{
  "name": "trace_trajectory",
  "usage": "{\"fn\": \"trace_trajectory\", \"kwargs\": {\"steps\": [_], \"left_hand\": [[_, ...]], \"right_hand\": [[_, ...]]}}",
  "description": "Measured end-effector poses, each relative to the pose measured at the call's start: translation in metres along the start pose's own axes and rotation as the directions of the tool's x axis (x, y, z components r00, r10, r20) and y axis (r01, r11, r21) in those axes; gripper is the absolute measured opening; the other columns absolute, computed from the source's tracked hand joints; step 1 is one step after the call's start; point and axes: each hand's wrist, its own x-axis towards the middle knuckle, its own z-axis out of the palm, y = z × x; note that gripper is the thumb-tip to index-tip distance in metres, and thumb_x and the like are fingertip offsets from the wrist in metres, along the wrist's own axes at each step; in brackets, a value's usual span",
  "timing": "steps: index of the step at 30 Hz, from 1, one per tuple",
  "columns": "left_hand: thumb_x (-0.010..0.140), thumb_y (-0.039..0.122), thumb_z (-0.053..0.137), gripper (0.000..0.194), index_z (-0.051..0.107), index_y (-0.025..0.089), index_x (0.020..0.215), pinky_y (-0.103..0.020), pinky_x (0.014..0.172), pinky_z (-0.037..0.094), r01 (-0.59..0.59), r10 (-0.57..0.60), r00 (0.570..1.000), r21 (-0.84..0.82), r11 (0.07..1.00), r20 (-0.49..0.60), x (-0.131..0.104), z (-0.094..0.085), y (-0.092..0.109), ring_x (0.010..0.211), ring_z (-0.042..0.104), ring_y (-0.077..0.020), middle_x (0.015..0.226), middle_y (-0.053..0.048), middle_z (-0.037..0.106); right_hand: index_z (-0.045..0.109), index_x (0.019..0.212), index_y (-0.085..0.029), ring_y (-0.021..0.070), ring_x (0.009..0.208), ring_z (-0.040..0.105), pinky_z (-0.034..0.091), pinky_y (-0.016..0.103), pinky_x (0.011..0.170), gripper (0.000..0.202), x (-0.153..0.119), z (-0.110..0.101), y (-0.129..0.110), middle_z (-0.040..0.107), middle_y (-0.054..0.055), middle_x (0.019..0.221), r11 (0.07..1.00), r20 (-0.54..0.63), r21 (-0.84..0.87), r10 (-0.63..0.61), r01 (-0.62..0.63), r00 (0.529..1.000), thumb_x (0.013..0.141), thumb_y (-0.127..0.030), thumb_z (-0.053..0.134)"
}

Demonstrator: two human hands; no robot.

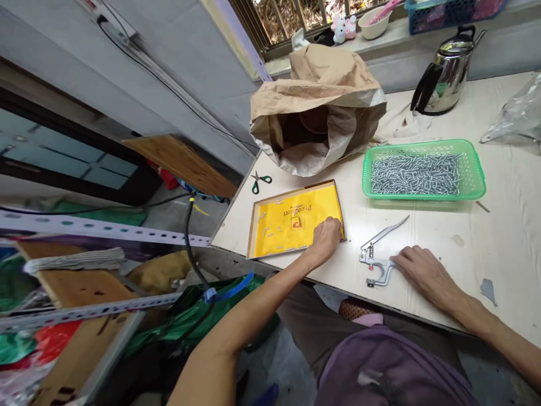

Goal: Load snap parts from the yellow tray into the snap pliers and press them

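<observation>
Over the right end of a shallow cardboard tray [253, 237] is my left hand [326, 239], its fingers bent down and pressed together. Whatever they pinch is hidden. The tray has a yellow printed lining [281, 225] with several small pale metal pieces scattered on it. My right hand [426, 274] lies on the table with its fingers curled over one handle of metal snap pliers [382, 268]. The pliers' other handle stands raised, and their jaws are apart. Beyond the pliers, a green plastic basket [478, 172] holds a heap of small silvery metal pieces.
Green-handled scissors [260, 181] lie behind the tray. A large open brown paper sack [321, 84] stands at the back, with a steel kettle [450, 73] farther right. A clear plastic bag [518, 113] lies at the right edge. A black cable [188, 242] hangs left of the table.
</observation>
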Motion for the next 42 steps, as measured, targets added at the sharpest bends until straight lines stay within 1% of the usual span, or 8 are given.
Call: {"fn": "trace_trajectory", "kwargs": {"steps": [6,10,14,17,21,34,40,42], "left_hand": [[0.087,0.006,0.043,0.029,0.071,0.009,0.094,-0.032,0.08,0.049,-0.026,0.026,1.0,0.083,0.996,0.006,0.0,-0.005,0.002,0.094,0.066,-0.0247,0.102,-0.016,0.067],[0.086,0.011,0.051,0.02,0.07,0.012,0.091,-0.025,0.072,0.05,0.004,-0.05,0.986,-0.271,0.963,-0.161,-0.018,-0.014,0.003,0.082,0.066,-0.0175,0.091,-0.009,0.07],[0.082,0.022,0.062,0.012,0.067,0.012,0.083,-0.018,0.042,0.036,0.147,-0.079,0.989,-0.759,0.634,0.126,-0.053,-0.001,0.013,0.044,0.048,-0.0074,0.054,0.003,0.056],[0.077,0.027,0.067,0.015,0.065,0.011,0.076,-0.017,0.036,0.023,0.32,-0.053,0.942,-0.842,0.433,0.331,-0.067,0.022,0.023,0.036,0.033,-0.0039,0.044,0.009,0.042],[0.07,0.032,0.075,0.024,0.062,0.011,0.068,-0.018,0.036,0.017,0.407,-0.015,0.904,-0.852,0.33,0.426,-0.066,0.046,0.028,0.035,0.029,-0.0027,0.044,0.009,0.039],[0.072,0.028,0.073,0.024,0.058,0.014,0.06,-0.02,0.038,0.021,0.483,-0.005,0.839,-0.741,0.467,0.544,-0.057,0.045,0.031,0.034,0.031,-0.0041,0.04,0.008,0.042],[0.075,0.02,0.065,0.017,0.061,0.013,0.06,-0.019,0.041,0.028,0.324,-0.029,0.923,-0.732,0.6,0.384,-0.06,0.049,0.034,0.035,0.036,-0.005,0.04,0.009,0.041],[0.077,0.021,0.064,0.017,0.061,0.013,0.062,-0.019,0.04,0.028,0.343,-0.02,0.91,-0.728,0.594,0.413,-0.061,0.05,0.034,0.034,0.036,-0.0051,0.039,0.009,0.04]], "right_hand": [[0.061,0.092,-0.019,0.0199,0.075,0.044,0.029,0.031,0.065,0.023,-0.001,0.004,-0.002,0.057,0.005,0.083,0.999,-0.024,-0.051,0.008,-0.009,1.0,0.089,-0.004,0.043],[0.06,0.091,-0.019,0.02,0.075,0.045,0.03,0.031,0.065,0.024,0.0,0.002,-0.003,0.058,0.006,0.085,0.998,-0.002,-0.065,0.015,-0.015,1.0,0.087,-0.002,0.044],[0.059,0.085,-0.02,0.0196,0.076,0.046,0.031,0.031,0.065,0.023,0.002,0.001,-0.005,0.058,0.005,0.084,0.996,-0.001,-0.08,0.037,-0.037,0.999,0.088,-0.004,0.044],[0.059,0.084,-0.021,0.019,0.075,0.046,0.03,0.03,0.064,0.022,0.003,0.0,-0.006,0.058,0.005,0.083,0.995,0.009,-0.091,0.05,-0.049,0.999,0.088,-0.005,0.046],[0.06,0.087,-0.019,0.0194,0.077,0.046,0.031,0.03,0.066,0.02,0.002,-0.002,-0.007,0.058,0.005,0.086,0.994,0.043,-0.092,0.061,-0.057,0.997,0.087,-0.003,0.048],[0.058,0.083,-0.021,0.0206,0.077,0.046,0.027,0.032,0.067,0.016,0.006,-0.007,-0.015,0.059,0.004,0.083,0.982,0.082,-0.16,0.112,-0.098,0.99,0.086,-0.006,0.053],[0.058,0.083,-0.02,0.02,0.077,0.045,0.026,0.033,0.069,0.016,0.006,-0.007,-0.015,0.059,0.004,0.083,0.978,0.087,-0.188,0.109,-0.091,0.99,0.086,-0.005,0.052],[0.059,0.084,-0.02,0.02,0.077,0.046,0.026,0.033,0.069,0.017,0.006,-0.007,-0.015,0.059,0.004,0.082,0.976,0.097,-0.196,0.113,-0.092,0.989,0.086,-0.005,0.051]]}}
